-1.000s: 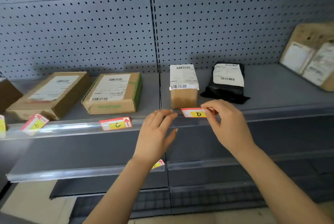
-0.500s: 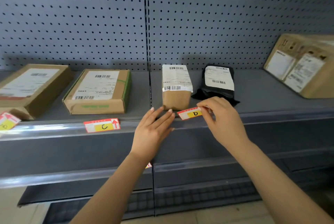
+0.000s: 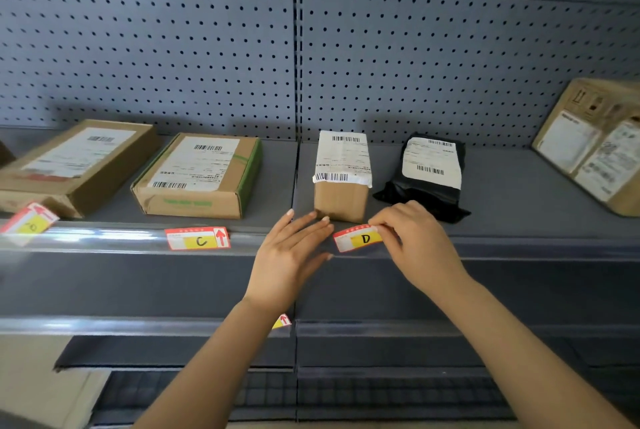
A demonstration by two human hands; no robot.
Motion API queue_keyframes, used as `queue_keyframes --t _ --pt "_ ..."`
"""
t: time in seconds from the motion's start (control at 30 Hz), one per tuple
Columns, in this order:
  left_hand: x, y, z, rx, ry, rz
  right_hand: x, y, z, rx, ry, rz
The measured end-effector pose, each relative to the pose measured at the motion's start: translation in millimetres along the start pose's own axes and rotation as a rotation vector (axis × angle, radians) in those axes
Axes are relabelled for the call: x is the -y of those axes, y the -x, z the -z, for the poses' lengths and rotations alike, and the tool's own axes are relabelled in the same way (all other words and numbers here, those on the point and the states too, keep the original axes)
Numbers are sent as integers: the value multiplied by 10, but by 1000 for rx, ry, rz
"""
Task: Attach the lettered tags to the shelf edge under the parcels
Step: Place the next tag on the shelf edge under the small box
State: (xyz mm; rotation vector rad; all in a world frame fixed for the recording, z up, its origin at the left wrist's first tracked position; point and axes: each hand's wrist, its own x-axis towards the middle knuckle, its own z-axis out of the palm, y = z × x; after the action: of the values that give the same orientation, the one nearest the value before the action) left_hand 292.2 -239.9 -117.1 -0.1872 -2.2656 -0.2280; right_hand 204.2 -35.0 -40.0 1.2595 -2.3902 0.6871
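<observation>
Tilted now where it lay level a second ago, tag D [image 3: 358,238] (head view) hangs left end lower at the glossy clear strip of the shelf edge [image 3: 519,248], just below the small brown carton [image 3: 341,200]. Right hand [image 3: 420,245]: grip pinches the tag's right end. Left hand [image 3: 289,255]: fingers straight and spread, just left of the tag, holding nothing. Tag: red-bordered paper rectangle, yellow field, handwritten black "D". Tag C [image 3: 197,238], same pattern plus a red arrow, sits in the strip below a flat carton [image 3: 197,179] with green tape. A crinkled black poly mailer [image 3: 422,196] lies right of the small carton, with bare grey shelf beyond.
</observation>
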Motion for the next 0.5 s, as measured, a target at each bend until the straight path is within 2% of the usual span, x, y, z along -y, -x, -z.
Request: queue_keyframes --t 0.3,0.5 --pt "-365 -12 101 42 -65 149 -89 4 -80 -33 -34 123" --pt "-637 -65 367 -22 -156 274 12 -30 -61 -100 -155 241"
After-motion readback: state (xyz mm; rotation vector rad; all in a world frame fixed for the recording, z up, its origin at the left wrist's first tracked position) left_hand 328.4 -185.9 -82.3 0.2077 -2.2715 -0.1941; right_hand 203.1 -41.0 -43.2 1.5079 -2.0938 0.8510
